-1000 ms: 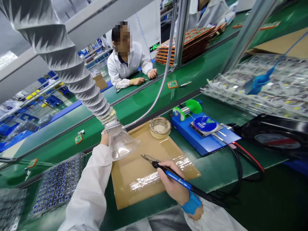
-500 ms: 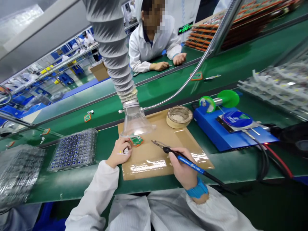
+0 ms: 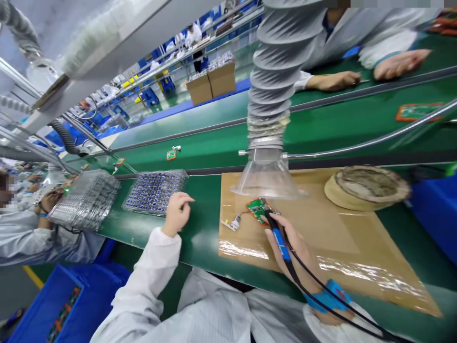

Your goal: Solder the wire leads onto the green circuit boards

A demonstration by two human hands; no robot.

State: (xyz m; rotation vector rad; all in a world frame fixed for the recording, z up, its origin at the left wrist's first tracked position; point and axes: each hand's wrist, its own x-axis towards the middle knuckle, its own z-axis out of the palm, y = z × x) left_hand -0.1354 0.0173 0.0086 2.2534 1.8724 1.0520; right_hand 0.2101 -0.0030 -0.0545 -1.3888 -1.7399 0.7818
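Observation:
My right hand grips blue-and-black soldering tweezers. Their front end reaches a small green circuit board with an orange edge, and the tips are hard to make out. A thin wire links the board to a small white part on the brown mat. My left hand is off the mat, beside the front right corner of a clear tray holding rows of blue-and-silver pieces. Its thumb and forefinger are apart, and nothing shows between them.
A clear extraction hood on a ribbed hose hangs just behind the board. To its right stand a round, crusted pot and a blue box. Stacked clear trays lie at left near a co-worker. Another person's hands rest across the bench.
The view has swung left. My left hand has left the white part by the board and moved over to the tray. My right hand has brought the soldering tweezers to the board.

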